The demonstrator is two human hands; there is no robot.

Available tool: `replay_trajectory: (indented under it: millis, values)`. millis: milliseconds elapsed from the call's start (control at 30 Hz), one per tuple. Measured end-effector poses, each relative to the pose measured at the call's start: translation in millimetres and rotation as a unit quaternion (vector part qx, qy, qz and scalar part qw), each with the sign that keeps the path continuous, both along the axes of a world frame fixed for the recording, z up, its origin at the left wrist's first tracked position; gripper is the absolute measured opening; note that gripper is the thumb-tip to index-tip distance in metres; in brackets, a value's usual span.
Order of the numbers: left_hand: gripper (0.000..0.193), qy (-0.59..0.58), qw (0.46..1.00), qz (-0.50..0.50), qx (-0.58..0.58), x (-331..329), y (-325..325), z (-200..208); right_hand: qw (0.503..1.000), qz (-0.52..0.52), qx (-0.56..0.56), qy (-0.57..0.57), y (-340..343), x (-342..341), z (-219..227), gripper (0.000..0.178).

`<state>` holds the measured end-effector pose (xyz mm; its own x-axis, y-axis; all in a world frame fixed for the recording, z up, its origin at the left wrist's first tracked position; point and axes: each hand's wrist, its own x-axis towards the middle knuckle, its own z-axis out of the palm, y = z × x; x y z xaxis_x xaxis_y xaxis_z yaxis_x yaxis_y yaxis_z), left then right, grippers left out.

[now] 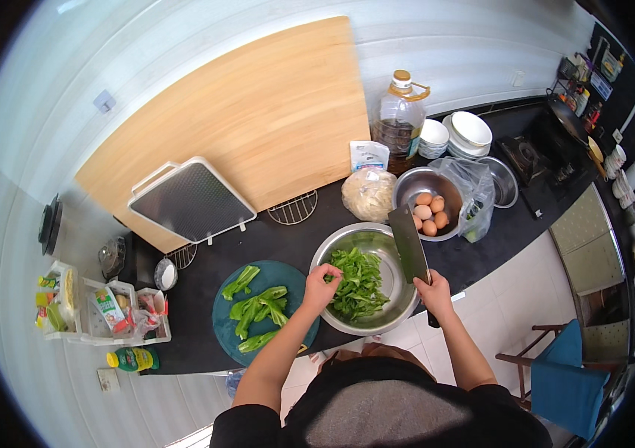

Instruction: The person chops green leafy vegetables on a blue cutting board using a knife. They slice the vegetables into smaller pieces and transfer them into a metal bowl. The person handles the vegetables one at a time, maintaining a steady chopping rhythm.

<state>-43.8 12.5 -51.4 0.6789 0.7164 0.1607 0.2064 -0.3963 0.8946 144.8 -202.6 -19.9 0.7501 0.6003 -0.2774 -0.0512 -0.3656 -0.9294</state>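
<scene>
My right hand (434, 291) grips the handle of a cleaver (408, 243), its broad blade upright over the right side of a steel mixing bowl (402, 313). Cut green pepper strips (356, 284) are heaped in that bowl. At the bowl's left rim, my left hand (322, 285) has its fingers pinched together over the strips; whatever they may hold is too small to make out. To the left, larger green pepper pieces (259, 308) lie on a round dark green cutting board (225, 287), partly hidden by my left forearm.
Behind the mixing bowl, a second steel bowl (405, 187) holds several eggs (428, 213). Around it stand a plastic bag (474, 198), an oil jug (398, 119) and stacked white bowls (471, 131). White baskets (93, 328) sit far left; a blue chair (570, 381) stands right.
</scene>
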Motion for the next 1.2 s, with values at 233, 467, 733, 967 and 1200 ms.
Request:
replay_trajectory:
  millis: [233, 467, 733, 967, 1200]
  values:
    - [0.013, -0.112, 0.961, 0.054, -0.247, -15.4, 3.7, 4.8, 0.999, 0.036, 0.002, -0.004, 15.6, -10.5, 10.5, 0.011]
    - [0.018, -0.175, 0.947, 0.136, -0.23, -54.1, 32.9, 27.6, 0.999, 0.022, 0.016, -0.017, 13.8, -7.6, 6.7, 0.011]
    - [0.027, 0.225, 0.93, 0.275, 0.091, -136.1, 63.5, -25.0, 1.0, 0.01, 0.01, 0.001, 9.3, -4.5, 1.8, 0.012]
    - [0.029, 0.024, 0.961, -0.01, 0.275, -7.6, 10.9, 34.1, 1.0, -0.004, 0.009, -0.003, 5.4, -1.6, 0.7, 0.011]
    - [0.033, 0.183, 0.917, -0.189, 0.301, 91.7, -25.7, -37.2, 0.999, -0.024, -0.015, 0.018, -7.8, -1.5, 19.2, 0.018]
